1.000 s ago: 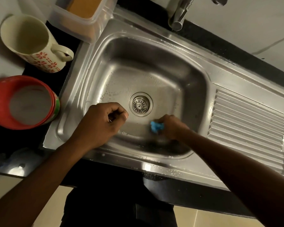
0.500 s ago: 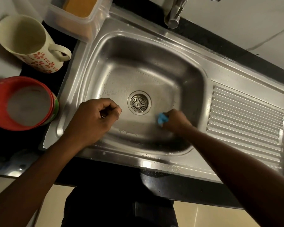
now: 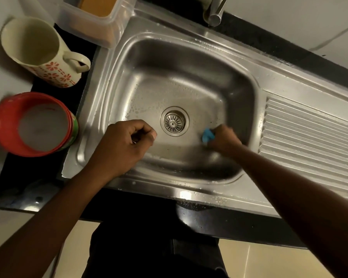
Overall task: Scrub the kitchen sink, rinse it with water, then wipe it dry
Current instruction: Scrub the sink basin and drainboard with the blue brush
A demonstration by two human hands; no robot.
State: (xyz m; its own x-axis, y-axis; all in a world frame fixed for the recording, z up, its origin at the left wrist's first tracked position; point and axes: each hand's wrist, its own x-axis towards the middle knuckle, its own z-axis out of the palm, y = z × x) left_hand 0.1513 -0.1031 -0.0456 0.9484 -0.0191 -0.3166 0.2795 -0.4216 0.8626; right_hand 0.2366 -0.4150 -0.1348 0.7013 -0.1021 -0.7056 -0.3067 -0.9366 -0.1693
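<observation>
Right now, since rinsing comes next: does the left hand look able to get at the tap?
Probably yes. The left hand, a closed fist that seems empty, hovers over the basin's near-left side, and nothing stands between it and the tap across the open sink.

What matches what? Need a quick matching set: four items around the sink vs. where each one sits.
Items:
1. flowered jug
2. red tub
3. blue scrubber
4. drain strainer

Places:
A. middle of the basin floor
B. in the right hand
C. far left counter, handle toward the sink
D. near left counter, beside the sink rim

Pairs: 1-C, 2-D, 3-B, 4-A
</observation>
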